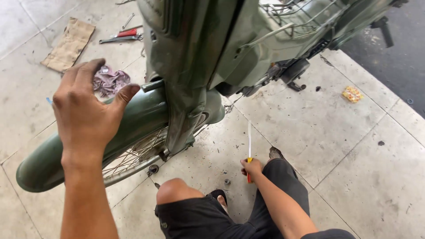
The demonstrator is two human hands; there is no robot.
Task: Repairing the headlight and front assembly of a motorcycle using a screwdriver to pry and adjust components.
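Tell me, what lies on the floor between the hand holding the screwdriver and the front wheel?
In the head view, a small dark nut lies on the tiled floor between the right hand and the wheel; the bare knee is nearby.

My left hand (86, 106) rests on the green fender (133, 119); my right hand (251, 167) grips a screwdriver (249, 146) near the floor (354, 177).
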